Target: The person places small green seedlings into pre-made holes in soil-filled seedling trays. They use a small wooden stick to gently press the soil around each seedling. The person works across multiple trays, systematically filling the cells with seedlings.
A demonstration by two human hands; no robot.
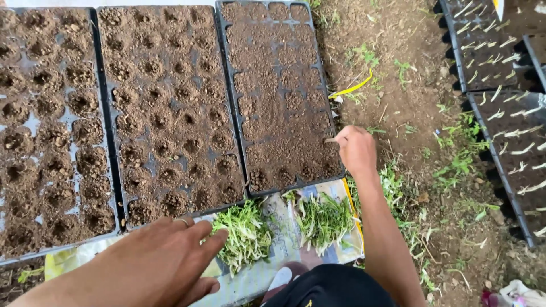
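Right hand (356, 150) closed, gripping small stick (331, 139), centre frame; poke seedling tray (278, 96) cell centres evenly. Left hand (162, 258) open, empty, beside seedling bunch (245, 233).

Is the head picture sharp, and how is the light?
Head view: soft, even daylight, no hard shadows or glare; trays and right hand sharp; left hand, close to the lens, slightly soft; tray edges bow from wide-angle distortion.
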